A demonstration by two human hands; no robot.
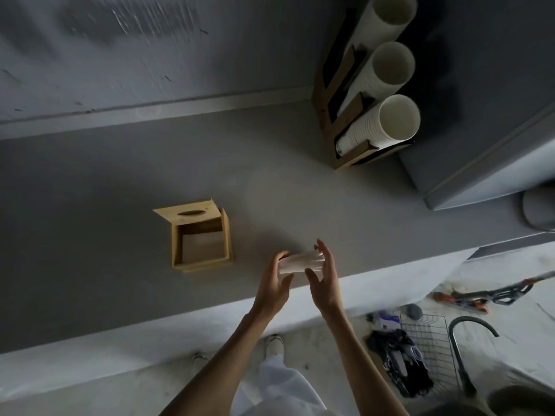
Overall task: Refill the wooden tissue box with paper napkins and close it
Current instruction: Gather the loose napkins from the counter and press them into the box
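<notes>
The wooden tissue box (200, 263) stands open on the grey counter, left of my hands. Its inside looks empty. Its lid (186, 212), with an oval slot, is tipped up at the far side. A stack of white paper napkins (300, 262) is held between both hands, just above the counter and right of the box. My left hand (274, 285) grips the stack's left end. My right hand (324, 277) presses against its right end, fingers extended.
A wooden holder (333, 121) with three stacks of white paper cups (387, 121) stands at the back right. A grey appliance (486, 151) sits right of it. The counter edge (180, 334) runs below my hands. A wire basket (429, 346) stands on the floor.
</notes>
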